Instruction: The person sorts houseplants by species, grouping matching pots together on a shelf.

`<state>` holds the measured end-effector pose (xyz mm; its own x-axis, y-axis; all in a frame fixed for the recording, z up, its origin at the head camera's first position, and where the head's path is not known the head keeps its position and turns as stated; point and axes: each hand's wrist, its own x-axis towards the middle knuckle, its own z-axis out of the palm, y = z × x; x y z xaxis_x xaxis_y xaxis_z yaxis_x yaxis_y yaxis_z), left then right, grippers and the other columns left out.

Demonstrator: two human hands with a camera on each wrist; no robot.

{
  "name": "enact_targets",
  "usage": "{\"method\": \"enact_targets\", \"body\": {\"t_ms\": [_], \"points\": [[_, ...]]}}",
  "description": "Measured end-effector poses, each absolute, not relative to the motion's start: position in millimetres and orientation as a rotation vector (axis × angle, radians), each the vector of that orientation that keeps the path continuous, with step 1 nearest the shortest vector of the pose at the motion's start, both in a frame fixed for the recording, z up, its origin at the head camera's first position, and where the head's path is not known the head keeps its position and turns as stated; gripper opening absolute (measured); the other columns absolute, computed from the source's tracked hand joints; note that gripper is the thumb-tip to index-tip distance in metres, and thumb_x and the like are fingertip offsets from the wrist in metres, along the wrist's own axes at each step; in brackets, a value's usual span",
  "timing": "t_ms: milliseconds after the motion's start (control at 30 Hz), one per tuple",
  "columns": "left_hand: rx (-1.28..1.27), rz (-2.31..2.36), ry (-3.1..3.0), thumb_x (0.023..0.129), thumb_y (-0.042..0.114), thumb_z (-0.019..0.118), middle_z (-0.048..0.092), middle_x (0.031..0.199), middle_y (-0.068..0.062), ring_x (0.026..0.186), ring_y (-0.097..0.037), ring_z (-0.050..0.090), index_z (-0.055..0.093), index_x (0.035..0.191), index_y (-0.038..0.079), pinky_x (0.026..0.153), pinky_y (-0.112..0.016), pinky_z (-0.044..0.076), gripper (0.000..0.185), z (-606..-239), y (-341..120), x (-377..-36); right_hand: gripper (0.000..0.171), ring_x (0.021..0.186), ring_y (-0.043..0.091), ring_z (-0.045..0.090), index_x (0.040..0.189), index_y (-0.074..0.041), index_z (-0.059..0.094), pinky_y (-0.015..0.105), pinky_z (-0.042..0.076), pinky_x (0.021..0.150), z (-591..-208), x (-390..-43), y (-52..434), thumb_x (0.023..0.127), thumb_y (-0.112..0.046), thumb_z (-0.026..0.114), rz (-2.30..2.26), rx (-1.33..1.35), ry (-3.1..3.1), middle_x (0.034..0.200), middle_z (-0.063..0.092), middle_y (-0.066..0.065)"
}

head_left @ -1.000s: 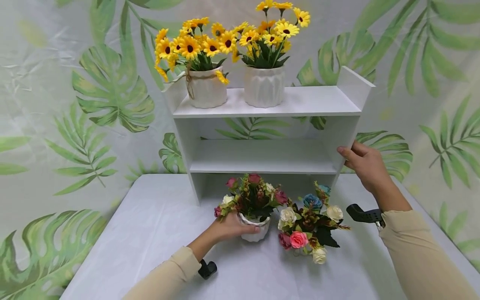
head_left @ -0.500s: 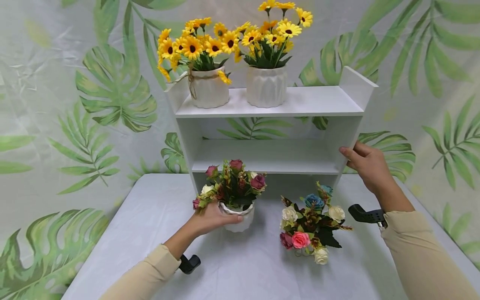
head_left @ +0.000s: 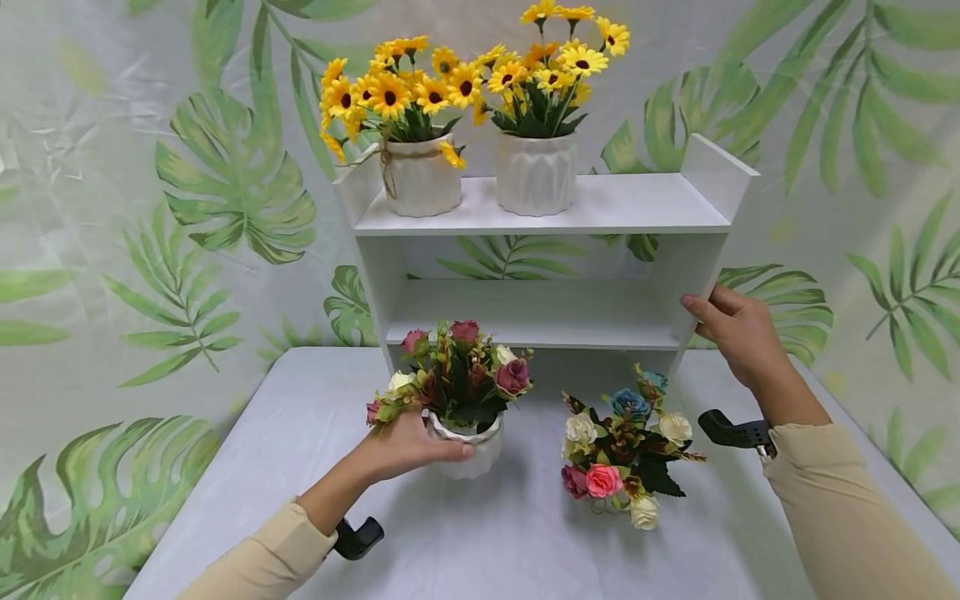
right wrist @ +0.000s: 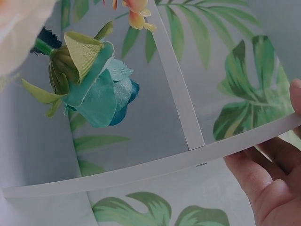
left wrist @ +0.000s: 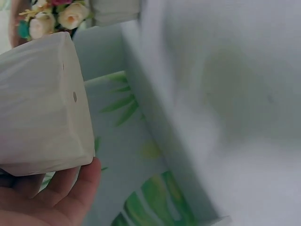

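Left hand (head_left: pixel 408 446) w/ fingers wrapped round the rose pot (head_left: pixel 467 450), now lifted clear of the table (head_left: pixel 300 433) and shifted toward 9 o'clock vs 1 s ago; likely headed for the shelf (head_left: pixel 540 333). Right hand (head_left: pixel 738 333) unchanged, clamped on shelf's 3 o'clock side. Other bouquet (head_left: pixel 622 454) unmoved.

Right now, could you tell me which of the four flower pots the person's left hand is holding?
The left hand holds the pot of dark red roses on the table, left of the mixed bouquet. Both sunflower pots stand untouched on the top shelf.
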<state>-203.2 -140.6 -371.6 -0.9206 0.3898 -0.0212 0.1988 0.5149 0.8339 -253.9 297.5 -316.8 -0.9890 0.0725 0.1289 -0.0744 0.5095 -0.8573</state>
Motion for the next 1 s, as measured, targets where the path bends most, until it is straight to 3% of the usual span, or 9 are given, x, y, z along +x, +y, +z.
{"method": "enact_targets", "body": {"t_ms": [267, 400, 567, 833, 1000], "points": [[0.576, 1.406, 2.564, 0.075, 0.039, 0.082, 0.046, 0.152, -0.007, 0.144, -0.025, 0.039, 0.038, 0.151, 0.015, 0.117, -0.052, 0.034, 0.091, -342, -140, -207, 0.069, 0.139, 0.035, 0.045, 0.157, -0.015, 0.027, 0.018, 0.052, 0.093, -317, -255, 298, 0.1, -0.047, 0.05, 1.493, -0.003, -2.601, 0.161, 0.029, 0.021], [0.557, 1.402, 2.585, 0.076, 0.041, 0.081, 0.046, 0.153, -0.007, 0.144, -0.024, 0.04, 0.037, 0.151, 0.016, 0.116, -0.051, 0.037, 0.091, -329, -137, -216, 0.068, 0.137, 0.031, 0.048, 0.157, -0.014, 0.027, 0.012, 0.051, 0.088, -318, -256, 299, 0.101, -0.046, 0.05, 1.486, -0.006, -2.605, 0.161, 0.029, 0.022], [0.507, 1.413, 2.595, 0.075, 0.043, 0.081, 0.039, 0.157, -0.006, 0.148, -0.022, 0.033, 0.03, 0.154, 0.019, 0.119, -0.049, 0.033, 0.098, -314, -126, -234, 0.068, 0.137, 0.03, 0.048, 0.157, -0.014, 0.027, 0.014, 0.052, 0.089, -318, -256, 299, 0.101, -0.045, 0.05, 1.487, -0.003, -2.604, 0.161, 0.028, 0.022], [0.391, 1.394, 2.58, 0.076, 0.049, 0.079, 0.038, 0.157, -0.011, 0.144, -0.025, 0.038, 0.024, 0.156, 0.017, 0.116, -0.048, 0.038, 0.102, -298, -100, -261, 0.069, 0.114, -0.004, 0.054, 0.156, -0.012, 0.028, 0.004, 0.049, 0.079, -319, -257, 301, 0.1, -0.044, 0.053, 1.538, 0.013, -2.567, 0.162, 0.028, 0.021], [0.366, 1.335, 2.589, 0.074, 0.057, 0.078, 0.029, 0.162, -0.011, 0.147, -0.027, 0.036, 0.012, 0.159, 0.016, 0.115, -0.049, 0.04, 0.115, -292, -88, -274, 0.068, 0.111, -0.009, 0.053, 0.156, -0.013, 0.03, 0.004, 0.05, 0.079, -320, -257, 301, 0.1, -0.042, 0.054, 1.551, 0.021, -2.549, 0.162, 0.028, 0.018]]}}
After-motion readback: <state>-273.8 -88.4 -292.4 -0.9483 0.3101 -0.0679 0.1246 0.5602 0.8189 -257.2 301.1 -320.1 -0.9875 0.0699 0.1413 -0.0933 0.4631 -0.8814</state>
